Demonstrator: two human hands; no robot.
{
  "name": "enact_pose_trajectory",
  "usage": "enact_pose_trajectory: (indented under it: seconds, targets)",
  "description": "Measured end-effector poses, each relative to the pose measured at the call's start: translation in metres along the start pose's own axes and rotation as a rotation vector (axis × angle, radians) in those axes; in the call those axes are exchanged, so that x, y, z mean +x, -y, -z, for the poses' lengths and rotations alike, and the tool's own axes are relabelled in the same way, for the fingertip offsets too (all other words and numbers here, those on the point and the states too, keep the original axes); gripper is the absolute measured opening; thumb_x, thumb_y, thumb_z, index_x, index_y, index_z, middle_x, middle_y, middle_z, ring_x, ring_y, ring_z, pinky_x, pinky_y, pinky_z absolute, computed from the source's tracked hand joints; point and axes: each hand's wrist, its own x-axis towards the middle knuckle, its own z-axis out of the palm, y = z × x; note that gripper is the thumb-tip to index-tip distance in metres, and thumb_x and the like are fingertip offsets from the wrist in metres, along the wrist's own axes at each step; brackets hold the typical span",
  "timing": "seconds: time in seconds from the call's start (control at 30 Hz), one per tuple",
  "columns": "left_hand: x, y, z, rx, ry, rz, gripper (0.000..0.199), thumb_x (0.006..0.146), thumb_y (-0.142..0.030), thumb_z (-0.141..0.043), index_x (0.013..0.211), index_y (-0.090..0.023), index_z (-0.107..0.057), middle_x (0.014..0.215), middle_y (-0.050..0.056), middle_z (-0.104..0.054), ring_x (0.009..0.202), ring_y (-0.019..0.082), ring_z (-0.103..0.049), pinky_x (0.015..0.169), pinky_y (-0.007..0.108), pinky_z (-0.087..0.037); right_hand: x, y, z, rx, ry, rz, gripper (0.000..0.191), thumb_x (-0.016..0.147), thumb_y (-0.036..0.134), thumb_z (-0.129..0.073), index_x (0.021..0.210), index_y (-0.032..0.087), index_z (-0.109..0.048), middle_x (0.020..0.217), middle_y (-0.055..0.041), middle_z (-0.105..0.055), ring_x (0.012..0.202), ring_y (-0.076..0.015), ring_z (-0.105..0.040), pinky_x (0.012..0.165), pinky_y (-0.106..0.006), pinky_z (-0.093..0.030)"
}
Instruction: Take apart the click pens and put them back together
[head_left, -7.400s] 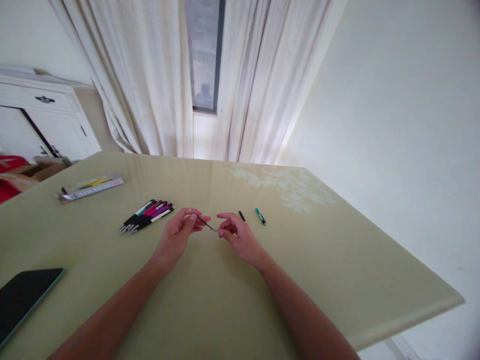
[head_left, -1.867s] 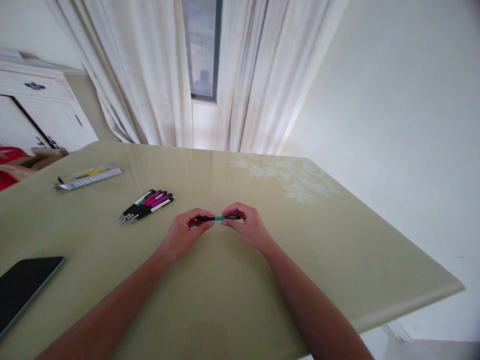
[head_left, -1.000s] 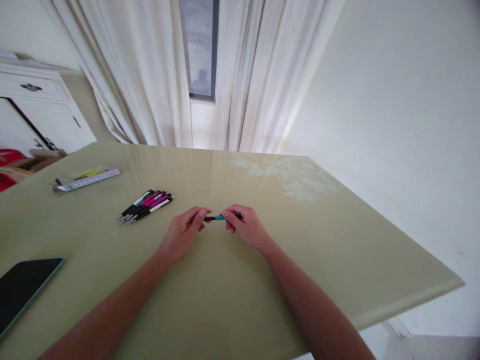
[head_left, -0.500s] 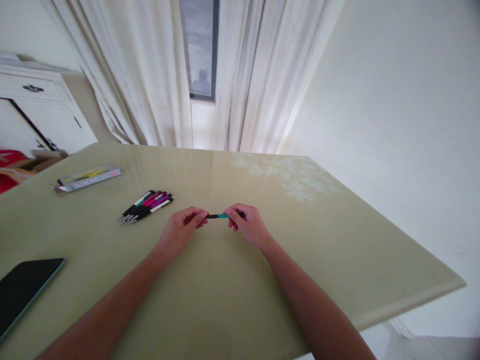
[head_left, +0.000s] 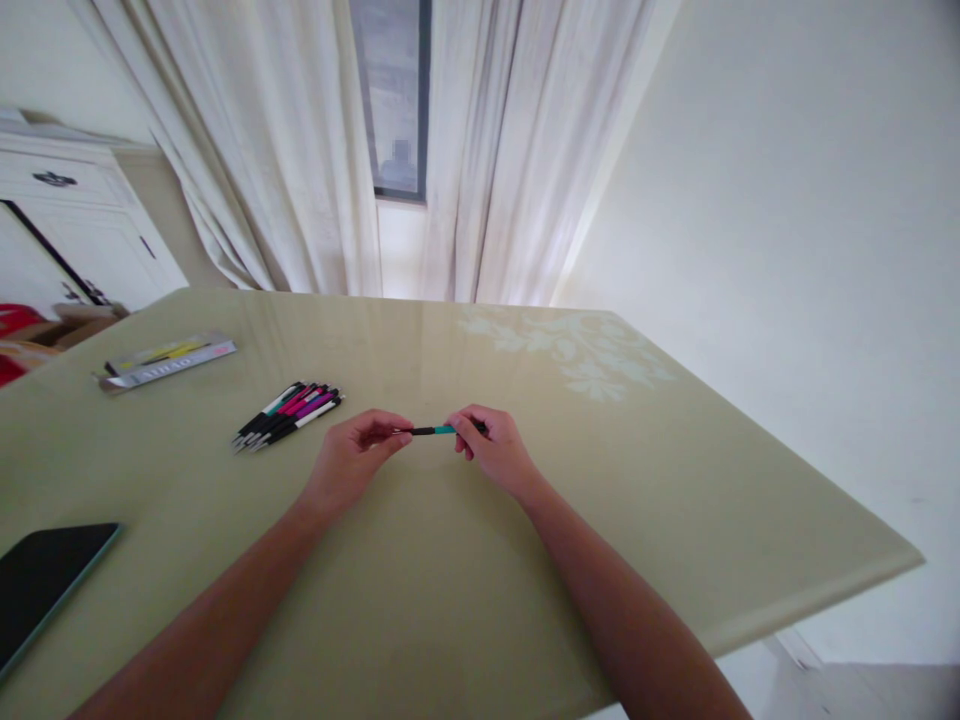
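Note:
A pen with a black grip and a teal barrel [head_left: 442, 430] lies level between my two hands, over the middle of the table. My left hand [head_left: 358, 452] pinches its tip end between thumb and fingers. The other end is in my right hand [head_left: 486, 440], whose curled fingers cover part of the barrel. To the left of my left hand, a bunch of several pens [head_left: 289, 415] in black, white, pink, purple and teal rests on the table, tips pointing toward the lower left.
On the pale green table [head_left: 450, 590], a clear and white package [head_left: 172, 362] with something yellow inside sits at the back left. A dark tablet [head_left: 52, 580] lies at the left front. Beyond are a white cabinet [head_left: 97, 215] and curtains [head_left: 285, 150].
The fingers of my left hand have shifted on the pen's tip end, with the index finger straighter. The view has moved slightly, and my right hand still grips the pen.

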Motion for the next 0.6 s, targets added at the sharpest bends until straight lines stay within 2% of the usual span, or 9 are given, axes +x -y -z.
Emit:
enact_pose_trajectory:
  seconds: [0.1,0.23,0.37,0.43,0.5,0.6]
  targets:
    - [0.0005,-0.0029,-0.001,-0.003,-0.019,0.016,0.04,0.078,-0.053,-0.078,0.099,-0.019,-0.075,0.092,0.007,-0.078,0.079,0.019,-0.07,0.074,0.03,-0.056,0.0001,0.0001,-0.0005,-0.001,-0.003,0.009,0.034,0.099,0.044,-0.057,0.081,0.018,-0.068,0.063,0.0003,-0.065,0.051,-0.0098,-0.054,0.049,-0.021,-0.04]
    - [0.0004,-0.0062,-0.0008,0.055,0.037,0.069,0.049,0.089,-0.062,-0.06,0.081,-0.017,-0.076,0.073,0.007,-0.075,0.066,0.018,-0.066,0.063,0.028,-0.053,0.0003,0.0,-0.0001,0.024,-0.024,0.008,0.031,0.098,0.043,-0.057,0.087,0.017,-0.07,0.064,0.0005,-0.065,0.052,-0.0096,-0.054,0.049,-0.02,-0.041]
    - [0.0,-0.0049,0.0011,0.069,-0.006,0.044,0.036,0.077,-0.053,-0.076,0.088,-0.019,-0.078,0.078,0.005,-0.076,0.07,0.019,-0.066,0.065,0.028,-0.051,0.0006,-0.0007,0.0005,0.023,-0.03,0.002,0.031,0.097,0.043,-0.058,0.087,0.017,-0.07,0.065,0.0004,-0.066,0.051,-0.0091,-0.054,0.048,-0.02,-0.04]
    - [-0.0001,-0.0047,0.001,0.042,-0.029,0.04,0.038,0.073,-0.051,-0.081,0.094,-0.019,-0.078,0.086,0.006,-0.078,0.076,0.02,-0.069,0.069,0.029,-0.053,0.0005,-0.0004,0.0003,0.025,-0.027,0.0,0.031,0.098,0.043,-0.057,0.087,0.017,-0.07,0.065,0.0003,-0.066,0.051,-0.0091,-0.054,0.048,-0.02,-0.04]
    - [-0.0001,-0.0054,0.0002,0.027,-0.021,0.052,0.042,0.077,-0.056,-0.076,0.098,-0.019,-0.077,0.089,0.007,-0.078,0.076,0.02,-0.069,0.07,0.03,-0.054,0.0004,0.0004,0.0,0.029,-0.03,0.004,0.031,0.098,0.043,-0.057,0.087,0.018,-0.07,0.065,0.0002,-0.066,0.051,-0.0092,-0.054,0.048,-0.02,-0.04]
    - [-0.0001,-0.0064,-0.0012,0.049,0.052,0.099,0.05,0.088,-0.063,-0.06,0.087,-0.016,-0.078,0.08,0.008,-0.077,0.067,0.018,-0.065,0.063,0.029,-0.052,0.0003,0.0017,0.0001,0.035,-0.038,0.012,0.031,0.098,0.043,-0.057,0.086,0.017,-0.07,0.064,0.0001,-0.066,0.051,-0.0092,-0.054,0.048,-0.02,-0.04]
